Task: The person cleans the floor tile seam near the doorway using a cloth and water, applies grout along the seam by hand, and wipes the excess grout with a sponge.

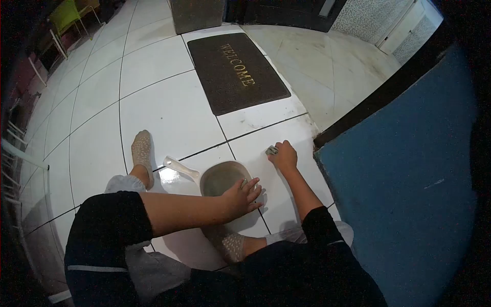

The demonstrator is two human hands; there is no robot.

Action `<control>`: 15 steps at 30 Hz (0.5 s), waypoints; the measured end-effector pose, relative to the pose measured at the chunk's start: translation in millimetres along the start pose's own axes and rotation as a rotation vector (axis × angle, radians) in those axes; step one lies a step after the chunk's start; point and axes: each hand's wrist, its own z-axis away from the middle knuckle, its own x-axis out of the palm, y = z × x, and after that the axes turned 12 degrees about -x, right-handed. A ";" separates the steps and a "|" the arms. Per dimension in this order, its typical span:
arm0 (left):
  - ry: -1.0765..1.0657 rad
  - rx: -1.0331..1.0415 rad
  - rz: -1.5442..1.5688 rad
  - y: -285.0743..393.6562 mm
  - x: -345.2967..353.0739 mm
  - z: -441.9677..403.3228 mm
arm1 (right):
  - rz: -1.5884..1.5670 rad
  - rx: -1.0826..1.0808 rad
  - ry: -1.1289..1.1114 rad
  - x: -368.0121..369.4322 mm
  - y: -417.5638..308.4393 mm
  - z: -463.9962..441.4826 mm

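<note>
The right hand (285,156) reaches forward and low over the white tiled floor (153,100), its fingers curled and pinching a small grey-green wad (271,150). The wad may be a cloth or a sponge – it is too small and too covered by the fingers to tell which. It sits at the front of the hand, on the side facing the dipper (210,181), well apart from the blue panel (399,184) at the right of the view.

The left hand (240,197) is over the right side of the dipper, its fingers spread and pointing across the rim toward the right arm. The forearm crosses in front of the dipper and hides the near part of its bowl. The dipper is on the floor between the person's feet, and its pale handle (181,168) points away to the upper left.

The left foot wears a dotted sock (141,148) and is set to the left of the handle; the other foot, in a matching sock (232,247), is nearer the body, below the left hand. Farther ahead, a dark mat (230,97) with the word WELCOME lies on the tiles – and a green chair (65,18) stands at the far left.
</note>
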 end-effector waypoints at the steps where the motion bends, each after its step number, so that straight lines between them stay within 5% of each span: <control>1: -0.004 0.002 -0.004 -1.0 -2.2 1.4 | 0.002 -0.002 0.007 -2.5 -1.8 1.6; 3: -0.003 0.003 -0.009 -4.2 -6.4 1.1 | -0.030 -0.046 -0.144 -7.0 -2.8 8.2; 15: 0.000 0.010 0.020 -1.6 -3.8 1.1 | -0.048 -0.048 -0.060 0.2 0.7 5.2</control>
